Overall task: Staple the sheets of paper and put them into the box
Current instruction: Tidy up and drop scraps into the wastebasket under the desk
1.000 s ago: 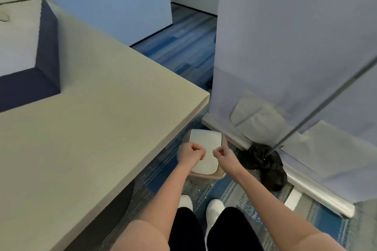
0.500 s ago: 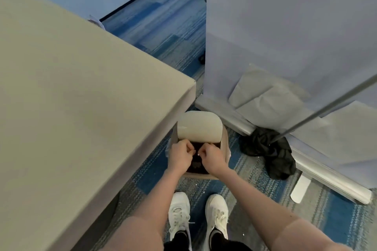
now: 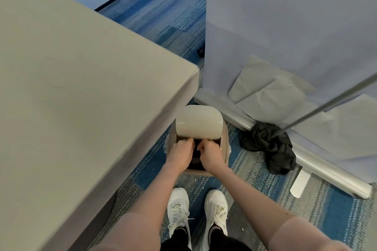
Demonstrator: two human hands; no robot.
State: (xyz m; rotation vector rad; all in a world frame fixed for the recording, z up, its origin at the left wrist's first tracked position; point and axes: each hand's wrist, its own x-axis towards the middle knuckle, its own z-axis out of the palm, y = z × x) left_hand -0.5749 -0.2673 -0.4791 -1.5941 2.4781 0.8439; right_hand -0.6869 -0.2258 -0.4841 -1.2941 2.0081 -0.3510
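Observation:
No sheets of paper, stapler or box show in this view. A small tan bin stands on the floor by the table corner, its white lid tipped up and a dark inside showing. My left hand and my right hand hover side by side over the bin's opening, both with fingers curled closed, fingertips nearly touching. I see nothing in either hand; anything tiny between the fingers is too small to tell.
The grey table fills the left. A pale partition panel with a metal base stands on the right, a crumpled black cloth and a slanted metal rod beside it. My white shoes are on blue carpet.
The view has tilted down, so the navy box on the table has left the frame. The bin lid has swung up. Both closed hands have lowered over the opening.

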